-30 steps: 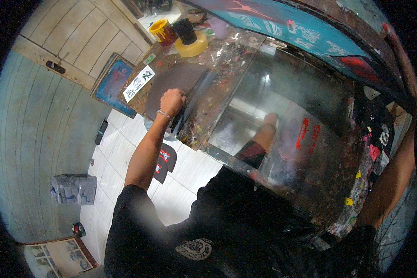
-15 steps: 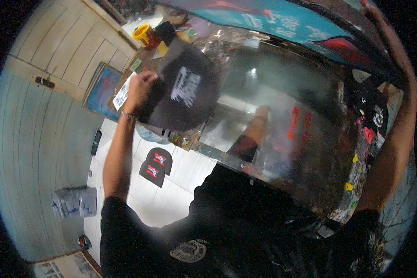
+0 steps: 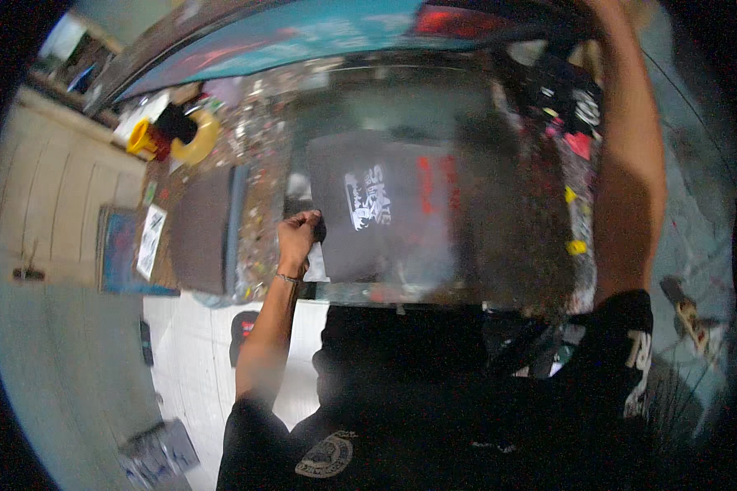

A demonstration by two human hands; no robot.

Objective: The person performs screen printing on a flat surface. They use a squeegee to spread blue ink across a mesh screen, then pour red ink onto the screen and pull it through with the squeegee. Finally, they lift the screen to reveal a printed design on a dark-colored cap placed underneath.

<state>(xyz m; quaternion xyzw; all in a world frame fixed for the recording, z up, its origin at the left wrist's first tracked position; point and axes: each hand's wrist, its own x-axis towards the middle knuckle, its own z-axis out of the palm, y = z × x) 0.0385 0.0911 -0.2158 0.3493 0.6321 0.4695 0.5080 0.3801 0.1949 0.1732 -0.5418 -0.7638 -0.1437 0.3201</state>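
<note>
My left hand [image 3: 299, 237] is closed in a pinch at the left edge of a dark grey fabric panel [image 3: 340, 245] with a white print. The panel is over the glass plate [image 3: 336, 106], partly covering it; whether it lies fully flat I cannot tell. My right forearm [image 3: 630, 155] reaches up along the right side to the end of a raised screen-printing frame [image 3: 327, 45] with teal mesh. The right hand itself is past the upper edge of the picture. Red marks [image 3: 426, 186] show on the glass area beside the white print.
More dark panels [image 3: 201, 233] lie at the table's left end. Behind them are a roll of tape [image 3: 198, 137] and a yellow-and-red cup [image 3: 142, 137]. A white printed card [image 3: 151, 241] lies at the table's left edge. Dark cloth [image 3: 565, 98] sits at the back right.
My left hand has brought the panel from the left, where it hung tilted in the air, rightward over the glass. The view has turned, and the raised frame still stands above the table.
</note>
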